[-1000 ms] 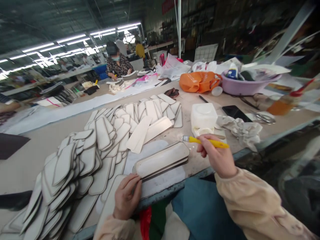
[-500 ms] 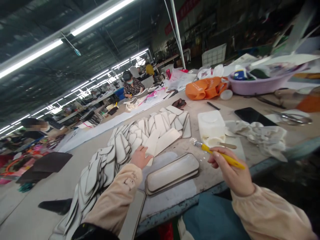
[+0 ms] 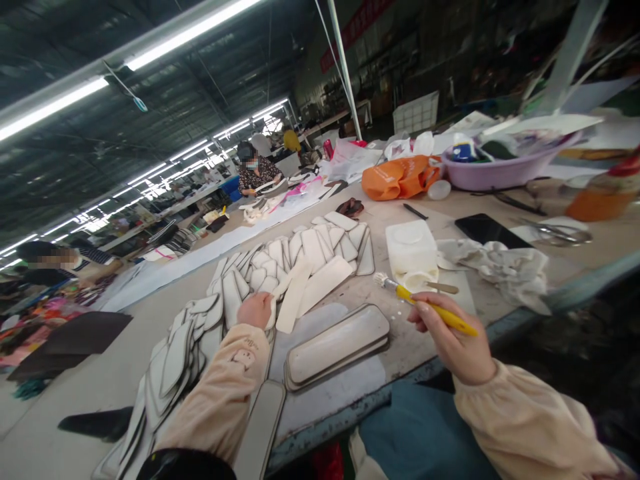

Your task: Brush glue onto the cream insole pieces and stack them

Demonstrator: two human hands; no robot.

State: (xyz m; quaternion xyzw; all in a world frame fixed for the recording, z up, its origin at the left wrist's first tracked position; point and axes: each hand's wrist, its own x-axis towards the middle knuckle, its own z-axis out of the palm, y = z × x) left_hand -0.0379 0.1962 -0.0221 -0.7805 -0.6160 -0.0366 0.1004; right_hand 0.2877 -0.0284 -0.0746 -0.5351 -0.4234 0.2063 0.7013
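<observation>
My right hand grips a paintbrush by its yellow handle. The pale bristles point left, in front of a white plastic container with a small cup of pale paste and a wooden-handled tool at its front. My left hand has its fingers curled at the near side of a pile of grey rounded panels. It is closed on one panel, whose edge shows beside the wrist; the fingertips are hidden. Cream strips lie just right of that hand. A neat stack of long panels lies nearer me.
Behind the container lie a black phone, a crumpled white cloth, scissors, an orange bag and a purple basin. Bottom left is a black pointed object. Two people work farther along the table, whose near edge runs before me.
My left hand has moved left off the cream strips onto the panel pile, and its fingers have closed. The right hand still holds the paintbrush. The view has shifted slightly.
</observation>
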